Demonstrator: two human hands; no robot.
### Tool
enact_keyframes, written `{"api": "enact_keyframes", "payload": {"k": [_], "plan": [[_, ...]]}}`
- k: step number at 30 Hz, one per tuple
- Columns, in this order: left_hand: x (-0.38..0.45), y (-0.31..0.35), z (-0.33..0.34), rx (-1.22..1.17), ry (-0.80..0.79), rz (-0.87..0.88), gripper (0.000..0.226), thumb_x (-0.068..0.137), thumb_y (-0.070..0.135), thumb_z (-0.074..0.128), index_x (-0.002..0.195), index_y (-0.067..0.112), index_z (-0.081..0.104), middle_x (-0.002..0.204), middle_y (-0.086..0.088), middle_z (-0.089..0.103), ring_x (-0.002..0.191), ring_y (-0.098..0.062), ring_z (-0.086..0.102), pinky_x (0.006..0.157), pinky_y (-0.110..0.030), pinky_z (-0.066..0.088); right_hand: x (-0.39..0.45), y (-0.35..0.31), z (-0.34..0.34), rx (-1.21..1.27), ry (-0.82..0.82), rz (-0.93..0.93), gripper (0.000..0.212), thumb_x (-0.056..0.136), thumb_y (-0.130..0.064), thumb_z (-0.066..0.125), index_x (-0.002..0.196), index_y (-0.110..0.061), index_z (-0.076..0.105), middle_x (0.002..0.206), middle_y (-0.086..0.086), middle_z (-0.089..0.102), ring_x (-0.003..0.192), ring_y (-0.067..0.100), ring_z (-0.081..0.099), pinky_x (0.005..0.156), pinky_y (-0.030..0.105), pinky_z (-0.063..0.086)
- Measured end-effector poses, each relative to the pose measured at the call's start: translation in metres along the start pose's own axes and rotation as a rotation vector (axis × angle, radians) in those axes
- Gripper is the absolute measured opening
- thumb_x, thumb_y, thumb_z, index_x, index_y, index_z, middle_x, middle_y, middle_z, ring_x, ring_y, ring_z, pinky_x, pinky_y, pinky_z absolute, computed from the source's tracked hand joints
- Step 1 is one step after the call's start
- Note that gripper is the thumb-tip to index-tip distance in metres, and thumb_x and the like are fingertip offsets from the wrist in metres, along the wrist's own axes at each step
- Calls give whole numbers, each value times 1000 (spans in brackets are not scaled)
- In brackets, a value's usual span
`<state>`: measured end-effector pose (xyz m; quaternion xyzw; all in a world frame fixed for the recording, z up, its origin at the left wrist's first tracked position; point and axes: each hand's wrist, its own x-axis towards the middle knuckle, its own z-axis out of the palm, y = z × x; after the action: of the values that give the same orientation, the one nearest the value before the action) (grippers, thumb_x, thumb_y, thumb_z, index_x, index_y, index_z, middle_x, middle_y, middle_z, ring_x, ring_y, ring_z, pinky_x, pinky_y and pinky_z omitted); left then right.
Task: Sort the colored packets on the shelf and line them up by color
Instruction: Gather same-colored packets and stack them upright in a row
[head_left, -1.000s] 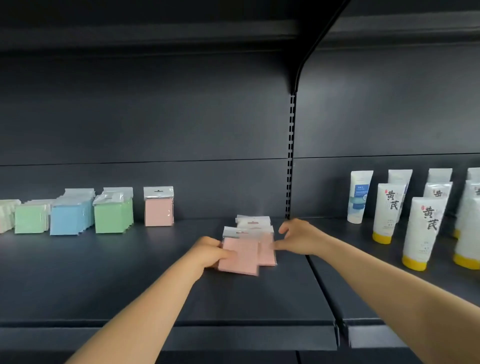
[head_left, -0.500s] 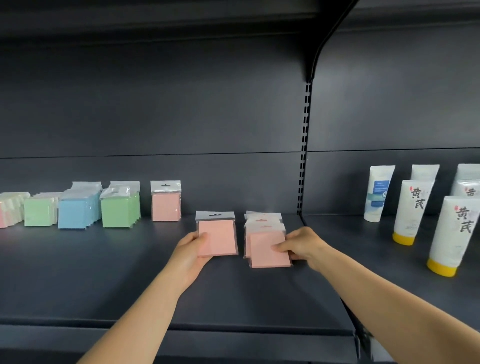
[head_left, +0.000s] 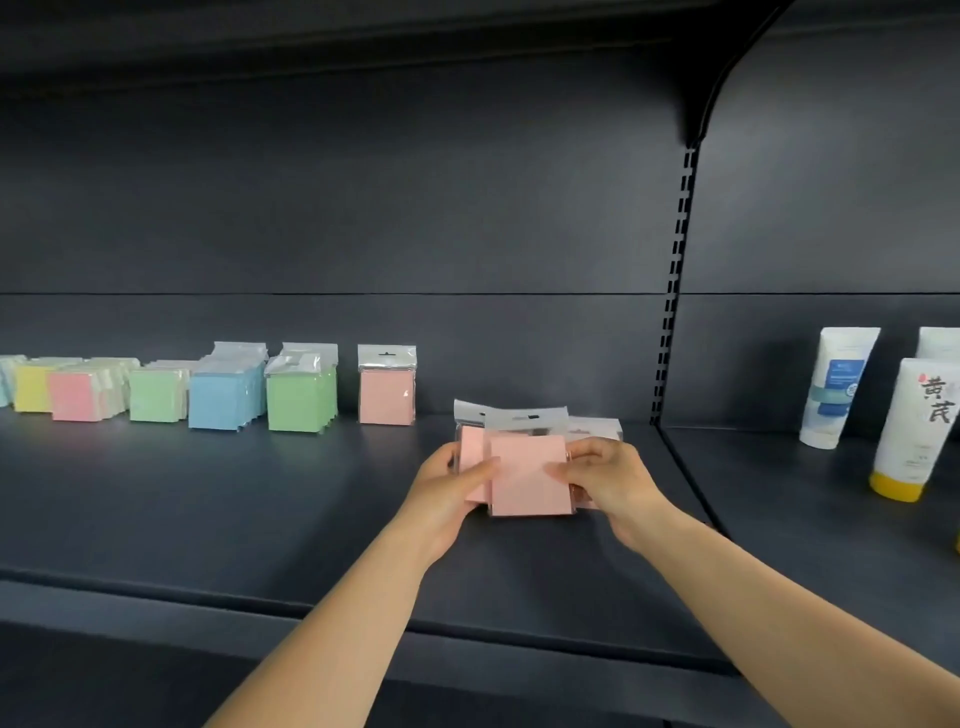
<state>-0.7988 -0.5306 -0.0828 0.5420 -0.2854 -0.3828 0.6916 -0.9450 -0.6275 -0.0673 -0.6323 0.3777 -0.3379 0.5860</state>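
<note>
While my left grip (head_left: 453, 486) and right grip (head_left: 605, 475) clasped pink packets (head_left: 527, 480) above the shelf (head_left: 260, 519), colored rows stood leftward (head_left: 223, 400).

Matt dark metal shelf (head_left: 260, 519); glossy plastic-wrapped pink packets (head_left: 527, 480).

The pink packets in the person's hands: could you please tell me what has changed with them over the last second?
Half a second ago the left hand held one pink packet out to the left, apart from the stack. It has now brought it back, and both hands grip the pink packets together as one bundle, the right hand on their right edge. The lone pink packet and the green, blue and yellow rows stayed put.
</note>
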Motion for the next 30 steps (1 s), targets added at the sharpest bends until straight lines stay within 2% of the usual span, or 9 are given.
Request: {"api": "enact_keyframes", "payload": {"k": [3,5,8,12,14,18,23,27,30], "plan": [[0,-1,-5,23,20,8,41,82,-6,64,120,7,55,115,-12,66,106,-27,62,91,-41,52,4,1,24,-9,50,-19,11,82,-5,69,89,-8,61,96,10,68,90,26,66,77,41,57],[3,0,-11,-28,5,17,40,83,-6,62,119,8,55,116,-13,66,107,-27,62,93,-40,51,8,-1,37,-15,85,-38,14,83,-8,69,94,-7,61,96,9,67,90,24,65,71,36,56],[8,9,-26,-100,-25,33,36,86,-6,57,118,12,58,113,-10,68,105,-25,64,90,-38,52,14,-3,59,-21,123,-98,17,82,-13,70,96,-7,62,94,7,67,83,20,61,60,25,46],[24,30,-65,-90,-90,64,36,89,-6,52,117,15,58,112,-7,69,106,-22,63,90,-34,50,27,0,107,60,123,-61,22,85,-13,66,106,-8,60,101,6,66,94,20,63,77,29,52],[34,41,-89,10,-132,80,33,92,-2,50,117,17,59,111,-2,69,105,-18,63,91,-31,49,33,-2,139,128,81,-60,23,89,-7,60,112,-10,59,104,3,67,95,17,64,76,27,53],[62,49,-129,544,-134,187,34,95,13,43,127,24,46,120,5,55,110,-11,52,84,-18,41,44,-6,193,100,137,-136,26,87,0,53,108,-15,61,95,-5,68,87,8,64,66,18,50],[100,40,-160,725,41,379,34,94,11,43,127,18,48,107,0,43,86,-1,46,66,-7,36,62,-2,230,-81,239,-270,21,89,-2,48,102,-15,59,90,-6,65,83,9,62,63,11,45],[121,35,-162,660,141,427,33,92,7,48,124,11,54,103,-1,43,77,-1,46,64,-3,37,76,-3,242,-163,298,-333,26,93,-2,45,97,-27,52,89,-15,61,83,-2,59,60,3,44],[133,36,-163,635,170,463,35,90,3,49,124,10,55,105,-2,45,77,-1,45,66,-1,37,91,-2,250,-184,348,-323,24,94,-4,46,103,-24,54,92,-12,62,85,-2,59,61,5,46]]}}
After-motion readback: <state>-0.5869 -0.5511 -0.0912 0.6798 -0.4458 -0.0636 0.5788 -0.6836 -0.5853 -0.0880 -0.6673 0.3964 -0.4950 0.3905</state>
